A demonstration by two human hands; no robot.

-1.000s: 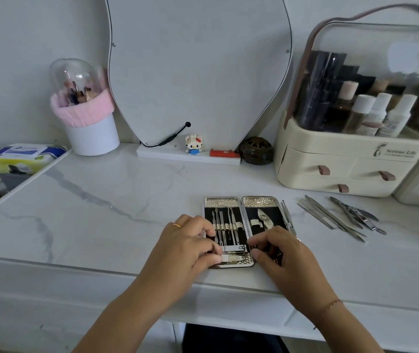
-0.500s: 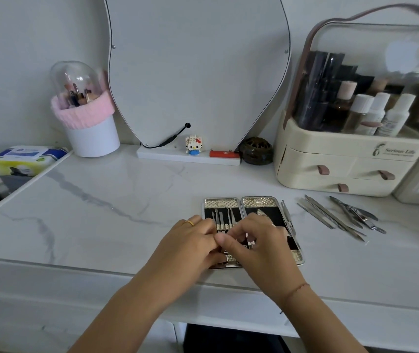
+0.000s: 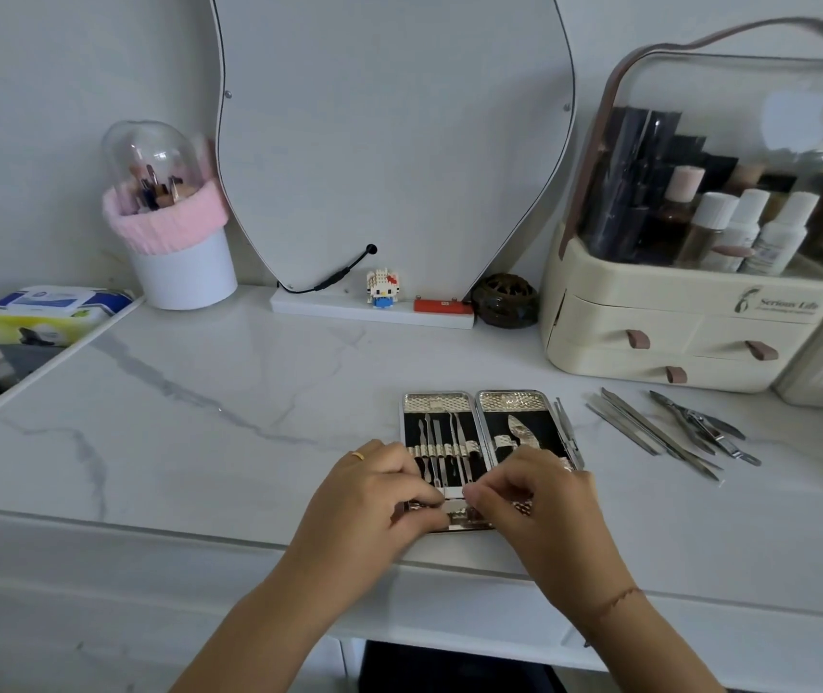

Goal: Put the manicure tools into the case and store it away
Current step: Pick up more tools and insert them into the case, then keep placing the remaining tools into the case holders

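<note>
The open manicure case (image 3: 514,402) lies flat near the front edge of the marble table, with several slim tools strapped into its left half and one in the right. My left hand (image 3: 374,497) grips the case's near left corner, fingers curled over it. At the near end of the left half, my right hand (image 3: 544,507) pinches a small flat silver tool (image 3: 454,492), which is partly hidden under both hands. Tweezers (image 3: 566,427) lie along the case's right edge. Loose files (image 3: 649,432) and nippers (image 3: 699,425) lie on the table to the right.
A cream cosmetic organiser (image 3: 674,322) with drawers stands at the back right, just behind the loose tools. A mirror (image 3: 389,142), a brush holder (image 3: 174,242), a small figurine (image 3: 382,287) and a dark round pot (image 3: 506,300) line the back. Wipes (image 3: 49,312) sit on a lower ledge at the left.
My right hand reached over the case's left half, then drew back to its near end, where it now pinches the small tool. My left hand stayed at the near left corner.
</note>
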